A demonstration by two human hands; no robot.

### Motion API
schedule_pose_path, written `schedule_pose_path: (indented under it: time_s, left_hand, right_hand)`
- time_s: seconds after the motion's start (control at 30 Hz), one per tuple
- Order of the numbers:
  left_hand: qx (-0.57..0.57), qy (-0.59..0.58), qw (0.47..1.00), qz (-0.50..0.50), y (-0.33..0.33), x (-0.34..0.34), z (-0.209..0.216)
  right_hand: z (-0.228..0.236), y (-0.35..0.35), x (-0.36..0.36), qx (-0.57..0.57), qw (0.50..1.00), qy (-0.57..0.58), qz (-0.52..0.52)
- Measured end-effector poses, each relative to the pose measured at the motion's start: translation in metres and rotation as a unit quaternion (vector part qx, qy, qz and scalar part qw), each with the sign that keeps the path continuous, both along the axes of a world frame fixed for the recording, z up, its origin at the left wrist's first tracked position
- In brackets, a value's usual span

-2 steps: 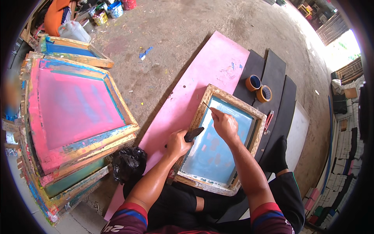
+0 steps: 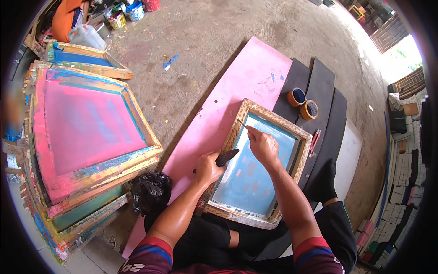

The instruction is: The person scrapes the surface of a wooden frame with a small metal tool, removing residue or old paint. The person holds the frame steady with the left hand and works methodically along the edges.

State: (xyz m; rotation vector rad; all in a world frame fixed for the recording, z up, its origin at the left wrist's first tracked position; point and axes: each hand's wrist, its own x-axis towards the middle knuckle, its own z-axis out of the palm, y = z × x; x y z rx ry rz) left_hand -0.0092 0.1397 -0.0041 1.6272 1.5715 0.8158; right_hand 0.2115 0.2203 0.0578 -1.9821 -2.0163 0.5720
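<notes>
A wooden screen-printing frame (image 2: 302, 176) with blue mesh (image 2: 248, 182) lies tilted in front of me, its near end by my legs. My left hand (image 2: 209, 169) is closed round a dark, blunt-ended object (image 2: 227, 157) at the frame's left side; most of it is hidden in my fist, so its kind cannot be told. In my right hand (image 2: 264, 146) I pinch a thin stick-like tool (image 2: 242, 123), perhaps a small brush. Its tip is at the inner edge of the frame's upper left side, and the hand is over the mesh.
Under the frame lie a pink board (image 2: 237, 75) and black boards (image 2: 325, 84). Two tape rolls (image 2: 296, 97) and a red cutter knife (image 2: 314, 143) rest on the black ones. Stacked screen frames (image 2: 155, 148) stand at left, beside a crumpled black plastic bag (image 2: 151, 192). Paint buckets (image 2: 134, 11) are far left.
</notes>
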Motion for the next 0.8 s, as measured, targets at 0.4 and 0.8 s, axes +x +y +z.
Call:
schedule_pose_path:
  time_s: [0.4,0.8]
  left_hand:
    - [0.025,0.050,0.998,-0.009,0.002,-0.003,-0.020]
    - [0.063,0.070,0.995,-0.021,0.003,-0.001,-0.019]
  right_hand:
    - [0.009,0.010,-0.036,-0.054,0.979,-0.194,0.040]
    - [0.016,0.019,-0.041,-0.085,0.988,-0.126,0.038]
